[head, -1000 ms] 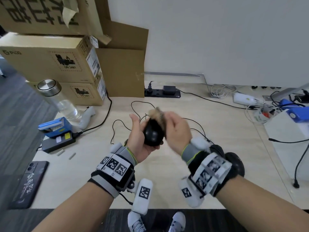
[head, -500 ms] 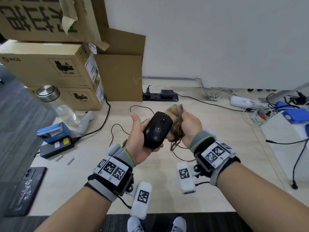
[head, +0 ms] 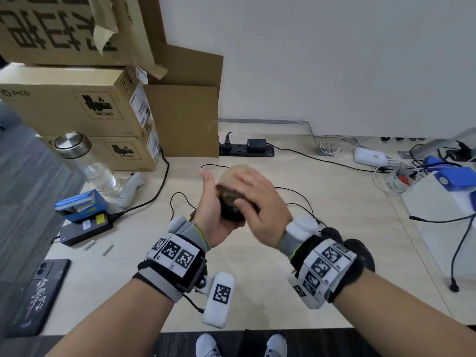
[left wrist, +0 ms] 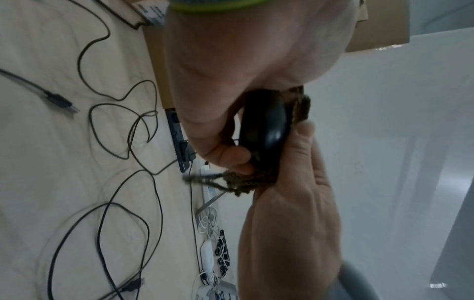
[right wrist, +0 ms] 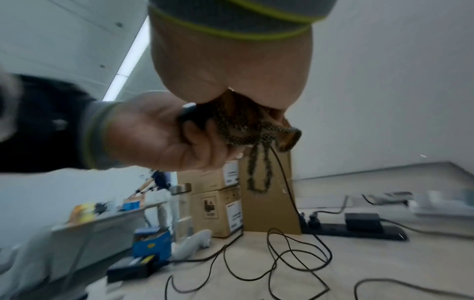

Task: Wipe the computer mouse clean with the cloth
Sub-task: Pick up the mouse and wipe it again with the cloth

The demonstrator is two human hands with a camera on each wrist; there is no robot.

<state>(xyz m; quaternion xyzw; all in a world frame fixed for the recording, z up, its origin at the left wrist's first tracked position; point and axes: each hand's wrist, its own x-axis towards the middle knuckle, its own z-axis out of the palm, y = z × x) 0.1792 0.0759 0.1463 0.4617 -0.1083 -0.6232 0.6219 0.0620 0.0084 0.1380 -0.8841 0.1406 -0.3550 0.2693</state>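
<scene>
My left hand (head: pixel 212 202) holds the black computer mouse (head: pixel 231 213) above the desk, with its fingers curled round the mouse (left wrist: pixel 266 125) from below. My right hand (head: pixel 260 202) lies over the top of the mouse and grips the brown knitted cloth (head: pixel 234 176), pressing it against the mouse. Most of the mouse is hidden under the cloth and the right hand. In the right wrist view the cloth (right wrist: pixel 246 125) is bunched in the palm, a loop of its cord hangs down, and the left hand (right wrist: pixel 159 138) sits beside it. Cloth strands (left wrist: pixel 241 180) stick out beside the right hand (left wrist: pixel 295 203).
Cardboard boxes (head: pixel 77 109) are stacked at the back left, with a steel-capped bottle (head: pixel 85 161) in front of them. A black power strip (head: pixel 246 150) and loose black cables (head: pixel 175 202) lie on the light desk (head: pixel 334 215). A phone (head: pixel 38 292) and a blue box (head: pixel 79 204) sit at the left.
My right hand has moved the cloth from the mouse's right side over its top, so it now covers the mouse. The left hand keeps its hold on the mouse.
</scene>
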